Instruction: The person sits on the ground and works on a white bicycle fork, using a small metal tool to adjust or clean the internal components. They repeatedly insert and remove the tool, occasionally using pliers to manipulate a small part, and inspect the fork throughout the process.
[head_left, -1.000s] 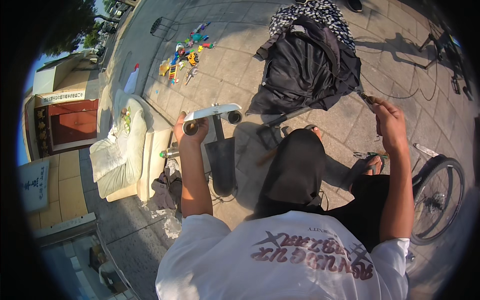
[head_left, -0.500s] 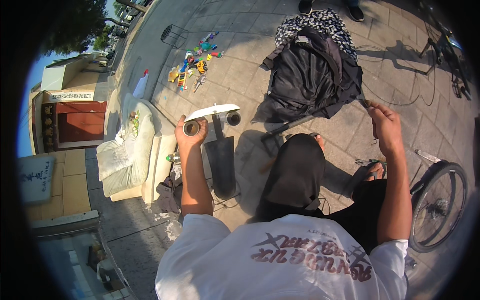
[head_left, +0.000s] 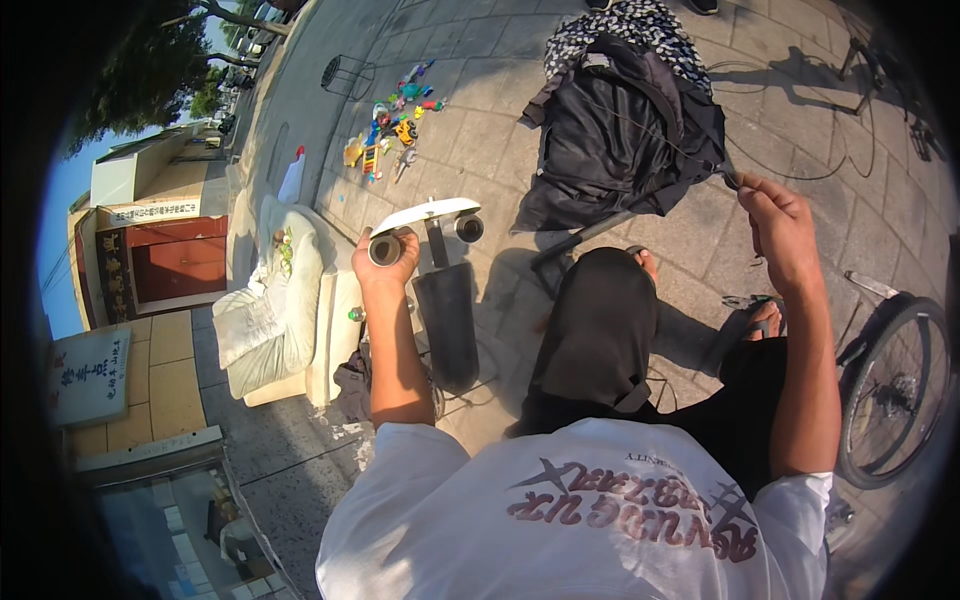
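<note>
My left hand (head_left: pixel 392 262) is closed around a dark, hollow, tube-like end (head_left: pixel 384 251) below a curved white bar (head_left: pixel 425 213). A second round dark end hangs from the bar's other side. Beneath stands a long black tapered piece (head_left: pixel 447 325). My right hand (head_left: pixel 780 225) pinches a narrow dark strip at the right corner of a black bag (head_left: pixel 600 150), which looks like a backpack. The bag lies over a black-and-white patterned cloth (head_left: pixel 655 35). Exactly what the right fingertips grip is too small to make out.
Small colourful toys (head_left: pixel 405 130) lie on the paving at far left. A worn cream armchair (head_left: pixel 270 320) stands at left, with a dark bag (head_left: pixel 353 385) beside it. At right are a bicycle wheel (head_left: pixel 900 385) and a cable. Another person's shoes (head_left: pixel 703 5) show at the top.
The whole view has shifted a little. Both hands keep their holds, and the right fingers stay at the bag's corner. My knee appears slightly farther right.
</note>
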